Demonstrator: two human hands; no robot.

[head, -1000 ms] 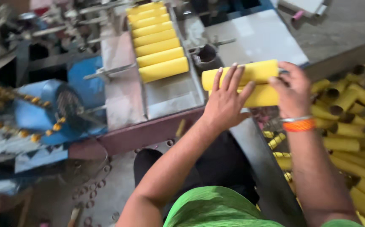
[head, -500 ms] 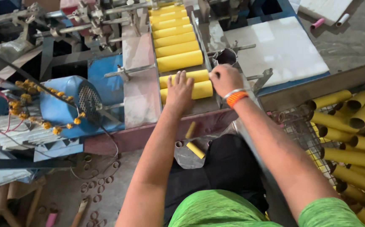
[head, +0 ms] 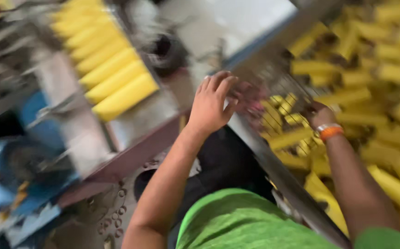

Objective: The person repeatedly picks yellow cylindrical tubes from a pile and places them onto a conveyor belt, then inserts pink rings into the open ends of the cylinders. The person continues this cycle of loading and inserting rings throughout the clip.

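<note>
The frame is blurred by head motion, so fine detail is lost. The left hand (head: 211, 103) hangs over the near edge of the metal bench (head: 144, 120), fingers spread apart and loosely curled, gripping nothing, as if free between loads. The right hand (head: 317, 115), with an orange wristband (head: 331, 133), reaches down into the heap of yellow tubes (head: 384, 78) on the right; blur and the wire mesh (head: 273, 78) beside it hide the fingers, so I cannot tell whether it is closed on a tube. On the bench to the far left, a row of yellow tubes (head: 112, 76) lies side by side in a sloping tray, likely so they feed in order. The tubes look like plain hollow cylinders, matt yellow and alike in length. A green shirt (head: 246, 221) fills the near edge.
</note>
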